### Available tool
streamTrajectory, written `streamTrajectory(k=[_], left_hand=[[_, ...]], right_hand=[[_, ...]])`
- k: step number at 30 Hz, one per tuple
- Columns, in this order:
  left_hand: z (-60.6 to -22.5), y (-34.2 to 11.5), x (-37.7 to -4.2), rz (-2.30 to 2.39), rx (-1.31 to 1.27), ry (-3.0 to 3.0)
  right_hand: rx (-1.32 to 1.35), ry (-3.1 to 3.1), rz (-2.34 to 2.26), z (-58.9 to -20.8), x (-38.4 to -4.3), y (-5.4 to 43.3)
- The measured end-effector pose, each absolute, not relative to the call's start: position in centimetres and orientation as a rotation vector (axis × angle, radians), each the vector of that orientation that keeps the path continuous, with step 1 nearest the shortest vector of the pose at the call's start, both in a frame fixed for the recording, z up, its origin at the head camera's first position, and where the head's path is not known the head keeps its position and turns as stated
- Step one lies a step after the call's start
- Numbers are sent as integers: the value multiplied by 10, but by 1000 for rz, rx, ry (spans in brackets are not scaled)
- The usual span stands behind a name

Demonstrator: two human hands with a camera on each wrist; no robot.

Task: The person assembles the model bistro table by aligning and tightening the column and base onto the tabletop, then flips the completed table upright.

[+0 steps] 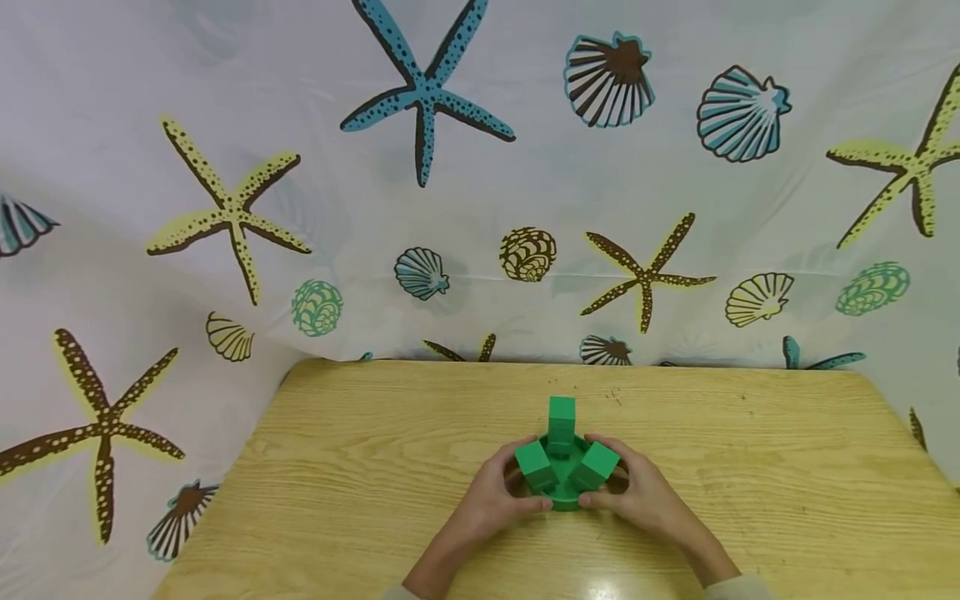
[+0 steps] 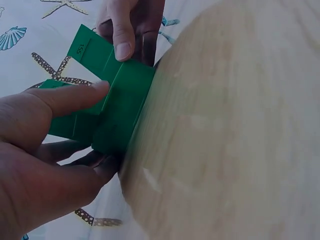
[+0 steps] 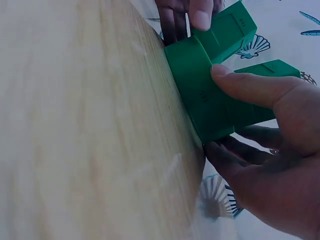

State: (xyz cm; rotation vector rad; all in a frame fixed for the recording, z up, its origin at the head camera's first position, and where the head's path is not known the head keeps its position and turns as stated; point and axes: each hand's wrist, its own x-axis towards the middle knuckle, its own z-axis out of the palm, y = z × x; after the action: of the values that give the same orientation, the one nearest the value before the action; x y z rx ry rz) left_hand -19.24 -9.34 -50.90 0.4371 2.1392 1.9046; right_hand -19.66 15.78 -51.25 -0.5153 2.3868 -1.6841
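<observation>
A green round base with three square-topped posts [image 1: 564, 493] sits on the wooden table in the head view. My left hand [image 1: 489, 498] grips its left side, thumb at the front rim and fingers curled behind the left post. On the opposite side my right hand [image 1: 641, 492] holds it the same way, its thumb close to the other thumb. In the left wrist view the green piece [image 2: 127, 105] shows small dark digits on a post. The right wrist view shows the round wall of the green piece [image 3: 192, 82] at the tabletop, with the right thumb on its upper edge.
The wooden table [image 1: 360, 450] has a light grain and a bright reflection near its front. Behind and to the left hangs a white cloth [image 1: 495, 192] printed with starfish and shells. It meets the table's back edge.
</observation>
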Motion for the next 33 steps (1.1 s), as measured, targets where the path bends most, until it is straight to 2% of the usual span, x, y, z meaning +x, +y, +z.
streamTrajectory(k=[8, 17, 22, 33], left_hand=[[-511, -90, -192, 1785, 406, 2348], [-506, -86, -192, 1715, 387, 2442], [-496, -84, -192, 1863, 402, 2326], [-480, -67, -196, 2116, 362, 2208]], right_hand=[[-537, 2382, -1677, -511, -195, 154], [-425, 2395, -1714, -506, -193, 157], [-352, 2346, -1827, -489, -191, 162], [-465, 2444, -1883, -473, -188, 175]])
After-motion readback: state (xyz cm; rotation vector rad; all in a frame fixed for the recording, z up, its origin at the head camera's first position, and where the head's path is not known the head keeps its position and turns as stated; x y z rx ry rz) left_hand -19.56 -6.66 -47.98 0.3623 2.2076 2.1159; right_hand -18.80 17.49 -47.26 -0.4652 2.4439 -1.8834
